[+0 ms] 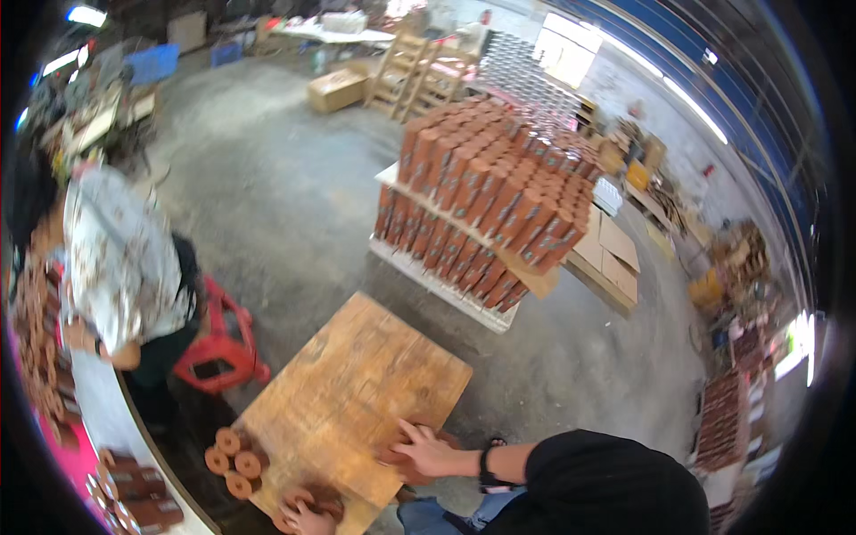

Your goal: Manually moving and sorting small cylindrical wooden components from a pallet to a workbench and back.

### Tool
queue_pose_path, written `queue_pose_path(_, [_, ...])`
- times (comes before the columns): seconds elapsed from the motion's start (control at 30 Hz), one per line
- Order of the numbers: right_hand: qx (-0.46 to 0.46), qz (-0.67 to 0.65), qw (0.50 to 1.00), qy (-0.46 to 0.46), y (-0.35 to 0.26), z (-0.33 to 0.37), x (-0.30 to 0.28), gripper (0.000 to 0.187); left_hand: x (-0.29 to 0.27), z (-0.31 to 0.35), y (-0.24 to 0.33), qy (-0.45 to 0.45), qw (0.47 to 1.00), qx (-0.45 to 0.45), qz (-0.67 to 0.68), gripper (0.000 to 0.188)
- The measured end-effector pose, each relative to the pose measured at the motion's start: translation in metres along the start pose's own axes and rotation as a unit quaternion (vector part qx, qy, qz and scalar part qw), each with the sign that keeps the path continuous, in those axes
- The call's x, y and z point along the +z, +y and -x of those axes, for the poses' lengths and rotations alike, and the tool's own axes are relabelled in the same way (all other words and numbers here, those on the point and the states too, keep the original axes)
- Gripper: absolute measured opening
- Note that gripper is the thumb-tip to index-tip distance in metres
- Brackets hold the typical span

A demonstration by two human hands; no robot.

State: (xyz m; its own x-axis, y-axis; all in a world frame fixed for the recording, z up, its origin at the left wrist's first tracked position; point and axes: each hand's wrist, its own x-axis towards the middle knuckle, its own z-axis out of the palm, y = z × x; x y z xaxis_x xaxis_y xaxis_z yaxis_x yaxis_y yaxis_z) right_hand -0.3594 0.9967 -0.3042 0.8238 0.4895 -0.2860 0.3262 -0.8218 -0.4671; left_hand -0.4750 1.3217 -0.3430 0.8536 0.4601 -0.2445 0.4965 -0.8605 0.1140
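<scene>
A wooden board (357, 383) lies in front of me with reddish-brown cylinders on it. At its near left edge, my left hand (308, 519) has its fingers curled round short brown cylinders (326, 500). My right hand (428, 453) is at the near right edge, gripping brown cylinders (392, 453) that show on both sides of it; the palm hides part of them. A small group of cylinders with holes in their ends (247, 465) lies left of the board, apart from both hands.
Beyond the board rises a two-layer pallet stack of brown cylinders (490, 178). At the left, a person (129, 259) works at a table, near a red plastic stool (223, 343). More cylinders (138, 495) lie at lower left. Flattened cardboard (606, 254) is right of the pallet.
</scene>
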Motion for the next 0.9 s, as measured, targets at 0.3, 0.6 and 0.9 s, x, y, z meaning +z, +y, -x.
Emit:
queue_pose_path(0.3, [0.316,-0.082,0.944,-0.044,0.170,0.273,-0.175,0.048,0.001,0.098,0.100,-0.120,0.985,-0.031,0.116,0.048])
queue_pose_path(0.6, [0.402,-0.046,0.895,0.187,0.346,0.402,-0.315,0.059,-0.017,0.136,0.197,-0.277,0.951,-0.122,0.069,0.050])
queue_pose_path(0.9, [0.459,-0.037,0.853,0.247,0.498,0.361,-0.493,0.076,0.034,0.113,0.338,-0.222,0.949,-0.038,0.222,0.040])
